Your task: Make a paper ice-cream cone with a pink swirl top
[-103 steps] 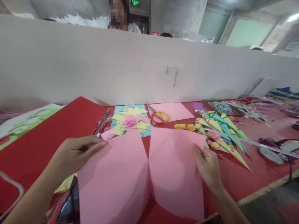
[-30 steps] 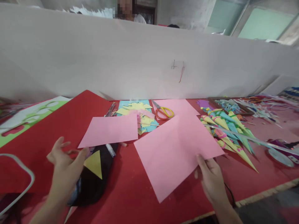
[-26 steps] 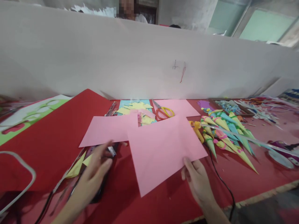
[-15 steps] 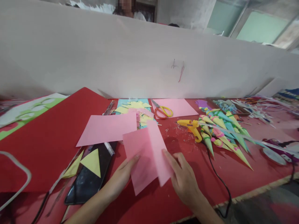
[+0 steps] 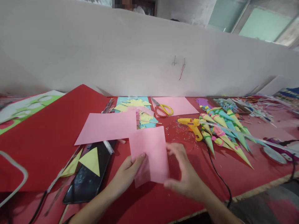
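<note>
- Left hand (image 5: 128,170): clamped on the pink sheet (image 5: 154,149), thumb on top.
- Right hand (image 5: 183,172): curved, thumb and fingers apart, at the sheet's right edge; touch hard to tell.
- Sheet: between the hands, over the red table (image 5: 140,207).

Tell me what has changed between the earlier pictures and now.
One pink sheet has been let go and lies to the left. The other pink sheet, unfolded in the right hand earlier, is now folded and held by the left hand; the right hand has opened beside its edge. The scissors and glue gun stayed in place.
</note>
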Tool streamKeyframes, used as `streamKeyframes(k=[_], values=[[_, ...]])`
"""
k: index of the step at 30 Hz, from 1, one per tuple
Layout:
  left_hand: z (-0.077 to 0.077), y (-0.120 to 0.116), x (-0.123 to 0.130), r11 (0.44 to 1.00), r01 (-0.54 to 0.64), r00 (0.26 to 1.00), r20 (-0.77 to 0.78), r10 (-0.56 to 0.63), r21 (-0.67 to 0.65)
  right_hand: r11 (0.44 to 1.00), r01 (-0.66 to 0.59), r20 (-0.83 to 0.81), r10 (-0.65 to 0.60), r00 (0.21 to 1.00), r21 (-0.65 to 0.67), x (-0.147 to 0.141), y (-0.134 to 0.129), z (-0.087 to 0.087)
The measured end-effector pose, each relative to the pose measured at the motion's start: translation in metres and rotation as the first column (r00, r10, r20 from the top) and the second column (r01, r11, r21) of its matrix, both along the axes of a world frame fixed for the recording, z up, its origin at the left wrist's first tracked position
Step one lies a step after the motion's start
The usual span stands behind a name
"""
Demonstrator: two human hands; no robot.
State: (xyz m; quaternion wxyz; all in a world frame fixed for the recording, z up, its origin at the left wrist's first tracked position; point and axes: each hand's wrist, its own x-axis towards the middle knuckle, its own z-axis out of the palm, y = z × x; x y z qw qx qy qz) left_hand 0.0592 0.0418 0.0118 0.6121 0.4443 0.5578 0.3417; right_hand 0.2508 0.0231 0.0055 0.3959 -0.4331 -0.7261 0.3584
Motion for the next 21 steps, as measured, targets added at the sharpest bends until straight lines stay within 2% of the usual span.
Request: streamKeyframes(k=[1, 2, 5, 8, 12, 17, 21], values=[[0.000, 0.000, -0.001, 1.000, 0.004, 1.000, -0.004, -0.005, -0.005, 0.996, 0.045, -0.147, -0.056, 0.988, -0.076, 0.001, 0.006, 0.003], [0.000, -0.001, -0.001, 1.000, 0.007, 1.000, -0.012, -0.008, -0.015, 0.985, 0.013, -0.265, -0.059, 0.962, -0.172, 0.001, 0.012, 0.006], [0.003, -0.002, 0.001, 0.999, 0.005, 0.999, -0.042, -0.007, -0.043, 0.922, -0.189, -0.404, 0.039, 0.914, -0.339, -0.001, 0.031, 0.010], [0.008, 0.000, 0.003, 0.999, -0.031, 0.998, -0.054, 0.029, -0.036, 0.877, -0.241, -0.398, 0.063, 0.915, -0.416, -0.006, 0.044, 0.007], [0.007, 0.005, 0.004, 0.998, -0.052, 0.997, -0.060, 0.051, -0.022, 0.885, -0.184, -0.400, -0.003, 0.916, -0.428, -0.011, 0.048, -0.005], [-0.002, 0.009, 0.005, 0.998, 0.054, 0.998, -0.028, -0.055, -0.023, 0.870, -0.141, -0.397, -0.066, 0.916, -0.471, -0.013, 0.044, -0.012], [-0.002, 0.009, 0.006, 0.993, 0.119, 0.993, -0.009, -0.119, -0.025, 0.862, -0.137, -0.387, -0.073, 0.919, -0.488, -0.013, 0.042, -0.011]])
